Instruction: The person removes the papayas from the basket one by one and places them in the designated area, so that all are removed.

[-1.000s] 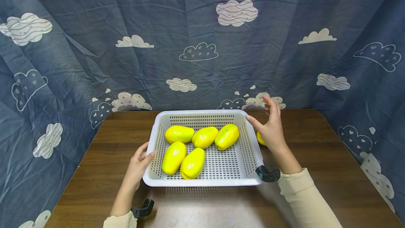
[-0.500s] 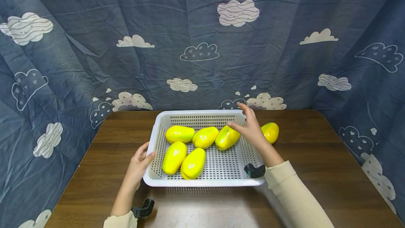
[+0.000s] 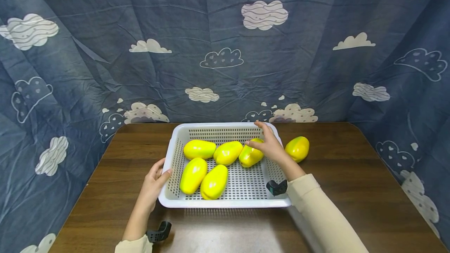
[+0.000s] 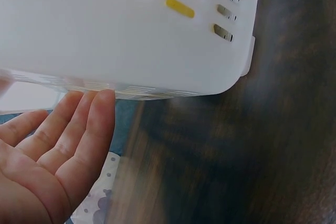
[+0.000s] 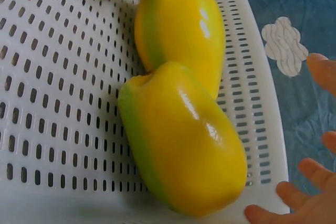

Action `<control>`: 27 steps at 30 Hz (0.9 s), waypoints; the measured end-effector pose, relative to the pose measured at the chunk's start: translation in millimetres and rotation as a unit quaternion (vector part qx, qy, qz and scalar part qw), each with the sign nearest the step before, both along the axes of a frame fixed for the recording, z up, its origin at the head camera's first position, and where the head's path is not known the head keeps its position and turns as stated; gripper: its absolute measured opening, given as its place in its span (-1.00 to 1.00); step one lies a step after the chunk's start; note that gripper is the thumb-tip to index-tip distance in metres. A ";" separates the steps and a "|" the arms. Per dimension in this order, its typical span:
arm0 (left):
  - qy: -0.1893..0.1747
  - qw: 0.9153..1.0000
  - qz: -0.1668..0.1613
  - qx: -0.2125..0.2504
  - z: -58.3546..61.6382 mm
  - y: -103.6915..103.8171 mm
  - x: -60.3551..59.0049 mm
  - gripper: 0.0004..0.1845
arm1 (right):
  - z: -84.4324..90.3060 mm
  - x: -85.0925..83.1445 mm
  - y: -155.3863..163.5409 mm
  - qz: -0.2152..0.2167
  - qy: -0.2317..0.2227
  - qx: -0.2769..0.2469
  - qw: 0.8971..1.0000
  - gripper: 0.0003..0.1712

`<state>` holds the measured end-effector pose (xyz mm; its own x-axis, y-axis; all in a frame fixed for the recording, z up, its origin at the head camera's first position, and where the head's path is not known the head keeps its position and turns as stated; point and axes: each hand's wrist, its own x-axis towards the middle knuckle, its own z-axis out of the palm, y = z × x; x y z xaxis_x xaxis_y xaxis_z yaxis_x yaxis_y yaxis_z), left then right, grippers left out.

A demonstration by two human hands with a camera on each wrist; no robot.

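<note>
A white perforated basket (image 3: 225, 203) stands mid-table with several yellow-green fruits in it. My right hand (image 3: 266, 143) reaches over the basket's far right corner, fingers spread above the rightmost fruit (image 3: 249, 157). In the right wrist view that fruit (image 5: 184, 140) lies against the basket's wall (image 5: 262, 103), and my fingers (image 5: 311, 174) hover beside it without gripping it. My left hand (image 3: 157, 175) rests against the basket's left wall with the thumb at the rim. Its straight fingers (image 4: 79, 124) touch the basket's wall (image 4: 131, 30) from outside.
One more yellow fruit (image 3: 297, 148) lies loose on the brown wooden table (image 3: 351, 175), just right of the basket. A blue cloth with cloud prints (image 3: 225, 57) hangs round the table's back and sides. Black wrist mounts (image 3: 277, 187) sit on both forearms.
My right hand moved left, from over the loose fruit on the table to above the basket's rightmost fruit, uncovering the loose one. The left hand and the basket stayed put.
</note>
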<state>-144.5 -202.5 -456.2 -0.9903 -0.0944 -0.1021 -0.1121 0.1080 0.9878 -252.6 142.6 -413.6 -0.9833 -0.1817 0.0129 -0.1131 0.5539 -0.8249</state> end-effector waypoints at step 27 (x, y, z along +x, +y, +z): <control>-0.006 1.000 0.003 0.008 -2.1 -1.0 -1.7 -0.49 | -19.5 -5.3 -3.9 0.084 -0.085 0.064 0.991 -0.14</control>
<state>-146.1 -203.5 -458.3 -0.9884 -0.0981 -0.1162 -0.1252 0.0913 0.9879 -257.9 138.7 -433.1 -0.9249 -0.3329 -0.1837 -0.0785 0.6401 -0.7643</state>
